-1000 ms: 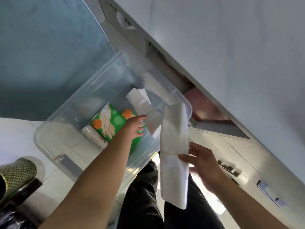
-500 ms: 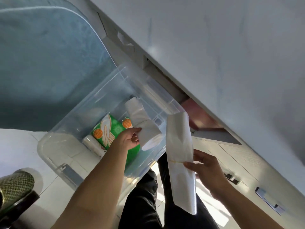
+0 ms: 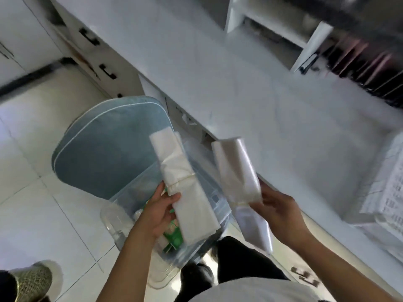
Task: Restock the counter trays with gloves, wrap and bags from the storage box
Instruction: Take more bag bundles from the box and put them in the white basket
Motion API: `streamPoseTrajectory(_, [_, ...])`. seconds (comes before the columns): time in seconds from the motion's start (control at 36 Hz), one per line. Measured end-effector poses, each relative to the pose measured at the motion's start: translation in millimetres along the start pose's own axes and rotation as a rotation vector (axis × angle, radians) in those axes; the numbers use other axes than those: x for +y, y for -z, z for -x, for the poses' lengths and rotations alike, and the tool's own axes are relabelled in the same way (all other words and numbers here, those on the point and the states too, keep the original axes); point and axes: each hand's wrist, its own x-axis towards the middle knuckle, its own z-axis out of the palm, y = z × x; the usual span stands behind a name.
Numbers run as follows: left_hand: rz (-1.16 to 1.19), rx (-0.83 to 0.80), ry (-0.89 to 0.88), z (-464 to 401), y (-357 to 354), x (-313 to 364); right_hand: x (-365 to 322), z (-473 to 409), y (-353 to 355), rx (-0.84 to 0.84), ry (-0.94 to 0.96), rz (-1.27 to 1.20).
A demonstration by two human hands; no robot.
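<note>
My left hand (image 3: 158,211) grips a folded bundle of white plastic bags (image 3: 182,184) tied with a rubber band, held above the clear storage box (image 3: 113,223) on the floor. My right hand (image 3: 278,211) grips a second banded bag bundle (image 3: 236,171) near the counter's front edge. A green glove pack (image 3: 174,237) shows inside the box, partly hidden under my left hand and its bundle. A white slotted counter tray (image 3: 383,184) stands at the right edge of the white countertop (image 3: 250,94).
A blue-grey cushioned seat (image 3: 104,147) sits behind the box. Cabinet drawers with dark handles (image 3: 106,71) run under the counter. A white shelf unit (image 3: 305,38) and dark items stand at the counter's back. A patterned shoe (image 3: 30,280) is at the lower left.
My left hand has lifted a bag bundle out of the box. The view has swung up from the box to the countertop, and both bundles are now raised side by side.
</note>
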Motion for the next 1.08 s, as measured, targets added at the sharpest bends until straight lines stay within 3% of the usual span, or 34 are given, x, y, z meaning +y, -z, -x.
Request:
streamPoseTrajectory(0.22, [-0.142,-0.241,-0.239,28.9,-80.7,67.3,-45.1,-8.4,79.0,0.194,0.200,-0.181])
streamPoseTrajectory(0.33, [-0.285,-0.280,-0.291,21.9,-143.3,91.2,-47.7,-16.3,127.2,0.304,0.191,-0.337])
streamPoseTrajectory(0.69, [-0.716,-0.367,0.008,-56.5,-342.1,30.6,16.8,-13.4,266.1,0.485,0.049,-0.659])
streamPoseTrajectory(0.83, [-0.794,-0.346,-0.026,-71.3,-370.5,0.8,46.8,-6.3,292.6,0.517,0.029,-0.738])
streamPoseTrajectory(0.92, [-1.081,-0.226,-0.189,-71.2,-365.0,-24.5,65.2,-7.0,299.8,0.510,0.003,-0.789])
streamPoseTrajectory(0.97, [-1.262,-0.245,-0.298,-65.9,-354.7,-39.5,74.1,-9.7,302.2,0.489,-0.011,-0.814])
streamPoseTrajectory(1.08, [-1.395,-0.266,-0.362,-51.1,-339.5,-61.9,82.3,-19.7,300.5,0.417,-0.044,-0.856])
